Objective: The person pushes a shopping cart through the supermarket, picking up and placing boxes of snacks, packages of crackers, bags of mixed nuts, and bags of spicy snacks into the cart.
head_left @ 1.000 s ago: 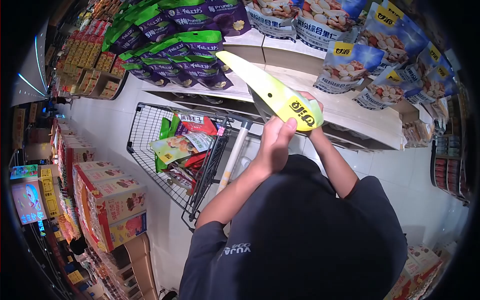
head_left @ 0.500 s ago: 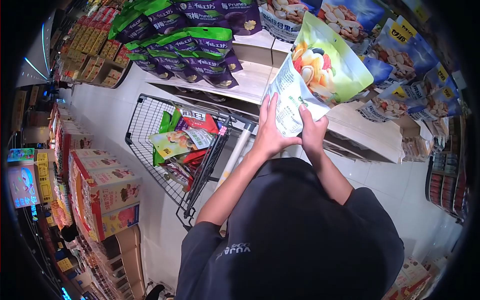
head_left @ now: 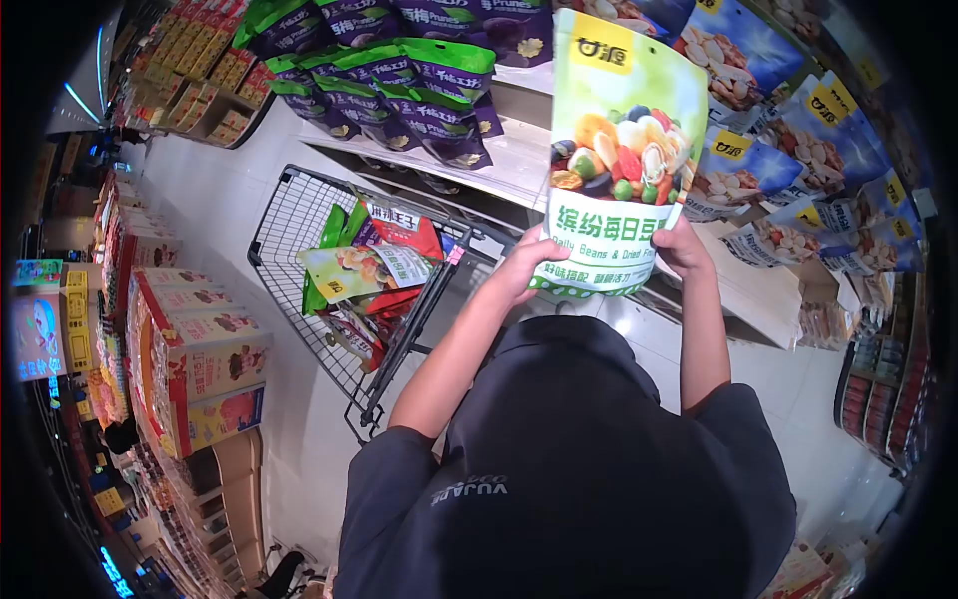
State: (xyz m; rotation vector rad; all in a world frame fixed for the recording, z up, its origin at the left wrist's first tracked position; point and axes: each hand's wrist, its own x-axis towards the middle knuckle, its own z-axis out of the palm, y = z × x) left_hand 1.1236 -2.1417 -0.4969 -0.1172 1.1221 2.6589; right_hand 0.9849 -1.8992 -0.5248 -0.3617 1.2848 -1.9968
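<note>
A green and white snack bag [head_left: 624, 160] with a picture of beans and dried fruit is held upright before me, its printed front toward the camera. The English line on it reads "Daily Beans & Dried" before fingers cover the rest. My left hand [head_left: 529, 262] grips its lower left edge. On the lower right edge, my right hand [head_left: 687, 250] is closed with the thumb on the front. Fingers behind the bag are hidden. To the left stands a wire shopping cart [head_left: 274, 250], in which a similar green bag [head_left: 354, 270] lies on top of red and green packets.
Purple and green prune bags [head_left: 439, 110] fill the shelf [head_left: 509, 165] ahead. Blue nut bags [head_left: 798, 130] stand at the right. Stacked pink and white boxes [head_left: 205, 349] are on the left, beyond a strip of tiled floor [head_left: 304, 419].
The bag has been turned from its tilted, back-label side to show its front, and now stands upright. My right hand has shifted right, onto the bag's right edge.
</note>
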